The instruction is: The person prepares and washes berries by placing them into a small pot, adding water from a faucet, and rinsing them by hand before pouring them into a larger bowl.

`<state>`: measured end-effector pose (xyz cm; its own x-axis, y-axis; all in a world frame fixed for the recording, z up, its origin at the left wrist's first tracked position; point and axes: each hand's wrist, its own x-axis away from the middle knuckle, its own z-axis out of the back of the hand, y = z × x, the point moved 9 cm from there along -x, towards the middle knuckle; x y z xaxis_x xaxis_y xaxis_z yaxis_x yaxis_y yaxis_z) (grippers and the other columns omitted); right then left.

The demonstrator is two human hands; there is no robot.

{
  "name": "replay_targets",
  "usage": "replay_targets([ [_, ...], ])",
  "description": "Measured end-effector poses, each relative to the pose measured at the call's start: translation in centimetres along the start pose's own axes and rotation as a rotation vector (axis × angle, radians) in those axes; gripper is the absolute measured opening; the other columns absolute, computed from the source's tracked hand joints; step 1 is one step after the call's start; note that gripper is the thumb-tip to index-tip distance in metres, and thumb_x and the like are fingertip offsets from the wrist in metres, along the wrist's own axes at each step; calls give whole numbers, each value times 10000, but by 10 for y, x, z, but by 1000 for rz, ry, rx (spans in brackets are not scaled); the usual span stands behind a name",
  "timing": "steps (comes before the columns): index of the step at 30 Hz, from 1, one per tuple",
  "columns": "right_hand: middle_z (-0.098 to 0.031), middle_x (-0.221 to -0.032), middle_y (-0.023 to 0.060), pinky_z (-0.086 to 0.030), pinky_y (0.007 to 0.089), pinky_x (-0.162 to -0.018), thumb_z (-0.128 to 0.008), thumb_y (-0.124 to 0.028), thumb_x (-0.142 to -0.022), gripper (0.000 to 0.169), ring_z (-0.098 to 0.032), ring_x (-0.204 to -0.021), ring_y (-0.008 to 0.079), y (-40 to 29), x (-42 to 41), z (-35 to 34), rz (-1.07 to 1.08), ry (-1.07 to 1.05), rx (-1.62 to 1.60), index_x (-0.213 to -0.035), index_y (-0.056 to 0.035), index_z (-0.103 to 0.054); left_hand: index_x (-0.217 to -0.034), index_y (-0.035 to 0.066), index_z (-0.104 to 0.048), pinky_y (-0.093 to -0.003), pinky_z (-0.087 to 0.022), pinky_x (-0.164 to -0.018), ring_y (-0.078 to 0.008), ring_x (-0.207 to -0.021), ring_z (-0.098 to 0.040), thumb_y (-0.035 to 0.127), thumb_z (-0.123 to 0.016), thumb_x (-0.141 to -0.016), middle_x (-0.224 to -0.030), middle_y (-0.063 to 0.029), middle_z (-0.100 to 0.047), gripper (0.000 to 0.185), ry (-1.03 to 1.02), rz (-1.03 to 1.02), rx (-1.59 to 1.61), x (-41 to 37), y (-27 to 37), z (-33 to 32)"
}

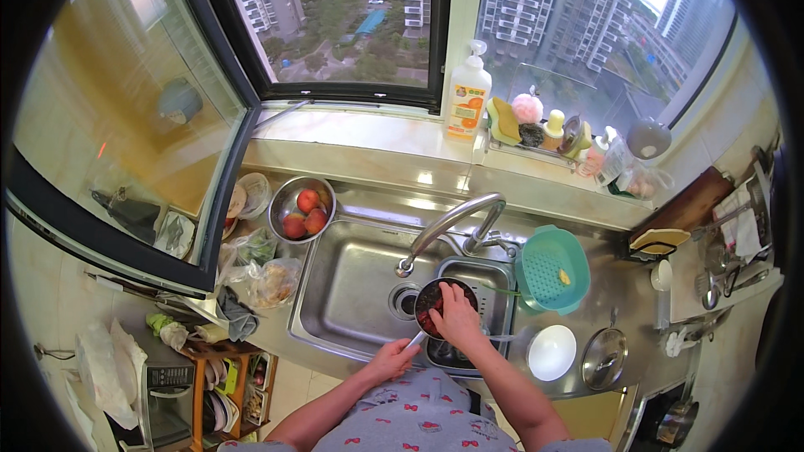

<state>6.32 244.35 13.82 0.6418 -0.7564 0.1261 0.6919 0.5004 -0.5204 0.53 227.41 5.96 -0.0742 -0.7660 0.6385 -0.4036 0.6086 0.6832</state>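
My left hand (393,359) is closed around the light handle of a small dark saucepan (447,283), which it holds over the divider of a steel double sink (352,251). Inside the pan lie dark red pieces (429,320) in dark liquid; what they are, I cannot tell. My right hand (457,319) reaches over the pan's right side, its fingertips down inside at the pieces. Whether the fingers grip any of them is hidden. Just above the pan arches the steel faucet (458,213), its spout end near the pan's upper left.
A turquoise colander (553,270) stands right of the sink, with a white bowl (551,353) and a glass pot lid (604,358) nearer me. At the left are a steel bowl of peaches (303,209) and plastic bags (274,282). An open window sash (232,157) juts in over the left counter.
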Motion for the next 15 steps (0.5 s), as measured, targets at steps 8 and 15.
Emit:
replay_targets([
  [8, -583, -1163, 196, -530, 523, -809, -574, -353, -895, 356, -614, -1021, 415, -1, -22, -56, -34, -132, 85, -1107, -69, -542, -1133, 54, -585, -225, -282, -387, -47, -425, -350, 345, -485, -1036, -576, 54, -390, 322, 10, -33, -1, 6, -4, 8],
  [15, -654, -1099, 171, -456, 564, -902, -462, -355, -943, 336, -631, -1052, 359, -34, -17, -84, 141, -459, 110, -1056, -105, -656, -1138, 58, -582, -228, -290, -387, -50, -421, -349, 347, -491, -1033, -579, 46, -389, 321, 53, -35, 20, 23, -8, 22],
])
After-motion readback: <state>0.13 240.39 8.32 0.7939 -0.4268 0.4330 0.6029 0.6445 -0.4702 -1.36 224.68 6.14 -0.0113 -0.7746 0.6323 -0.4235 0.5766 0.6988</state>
